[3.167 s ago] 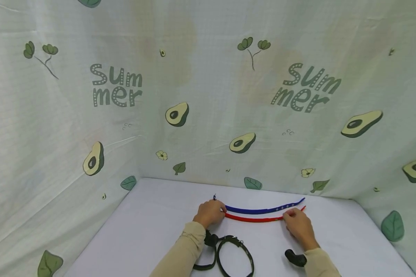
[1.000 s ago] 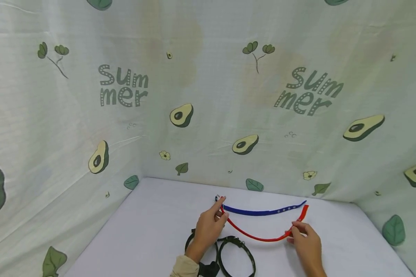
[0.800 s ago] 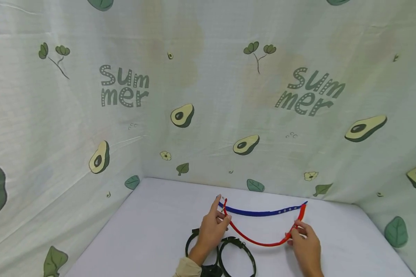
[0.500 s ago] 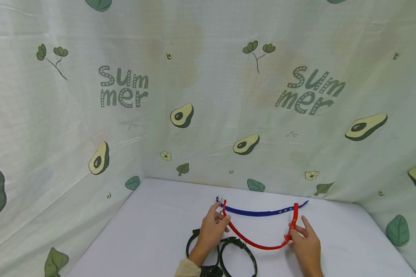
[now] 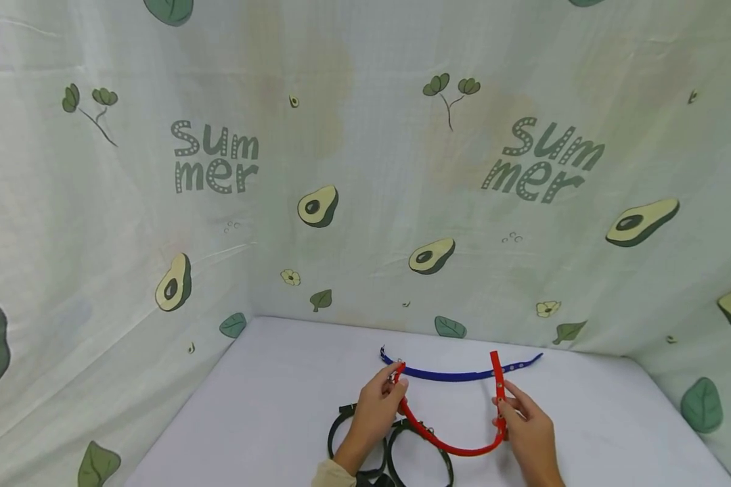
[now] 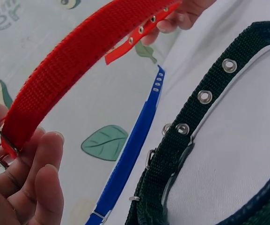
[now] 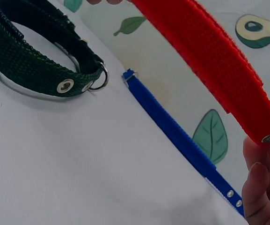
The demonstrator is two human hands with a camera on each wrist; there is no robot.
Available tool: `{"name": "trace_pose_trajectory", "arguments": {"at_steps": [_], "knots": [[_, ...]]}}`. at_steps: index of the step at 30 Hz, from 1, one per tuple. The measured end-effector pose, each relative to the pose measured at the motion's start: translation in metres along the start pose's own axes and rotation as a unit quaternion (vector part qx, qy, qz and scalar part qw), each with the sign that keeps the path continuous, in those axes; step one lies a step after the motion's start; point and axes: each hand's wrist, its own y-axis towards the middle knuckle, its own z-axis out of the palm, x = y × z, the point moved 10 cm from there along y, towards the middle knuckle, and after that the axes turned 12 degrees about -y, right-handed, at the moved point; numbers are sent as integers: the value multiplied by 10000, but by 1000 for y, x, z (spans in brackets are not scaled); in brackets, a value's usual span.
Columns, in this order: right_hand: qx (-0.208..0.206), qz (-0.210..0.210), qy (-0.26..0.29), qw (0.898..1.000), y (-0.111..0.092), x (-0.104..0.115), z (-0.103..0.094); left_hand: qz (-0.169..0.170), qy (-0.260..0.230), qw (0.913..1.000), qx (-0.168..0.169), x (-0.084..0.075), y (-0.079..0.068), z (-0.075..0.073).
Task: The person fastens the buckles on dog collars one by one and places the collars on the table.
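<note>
In the head view a red webbing collar (image 5: pixel 463 451) is held up in a U-shaped sag between both hands. My left hand (image 5: pixel 374 409) pinches its buckle end; the left wrist view shows the metal buckle (image 6: pixel 7 145) and a ring among the fingers. My right hand (image 5: pixel 528 433) grips the eyelet end, whose tip (image 5: pixel 495 362) sticks up past the fingers. Behind it a blue collar (image 5: pixel 451 377) lies stretched out on the white table, its eyelets toward the right.
Two dark green collars, one on the left (image 5: pixel 331 438) and one nearer the middle (image 5: pixel 448 463), lie looped near the left forearm. A black object (image 5: pixel 374 481) sits partly cut off at the bottom edge. A patterned cloth (image 5: pixel 365 203) hangs behind the table.
The red collar was first nearly straight beside the blue one. It has been lifted and brought nearer, and the right hand has moved left, deepening its sag.
</note>
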Motion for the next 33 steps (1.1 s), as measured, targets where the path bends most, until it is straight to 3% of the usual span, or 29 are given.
{"name": "trace_pose_trajectory", "arguments": {"at_steps": [7, 15, 23, 33], "knots": [[140, 7, 12, 9999, -4, 7, 0, -53, -403, 9992, 25, -3, -1, 3], [451, 9, 284, 9986, -11, 15, 8, -391, -970, 9945, -43, 1, -3, 7], [68, -717, 37, 9974, -22, 39, 6, -250, -1181, 9927, 81, -6, -1, 10], [241, -1343, 376, 9899, -34, 60, 12, -357, -1528, 9875, -165, -12, -2, 4]]}}
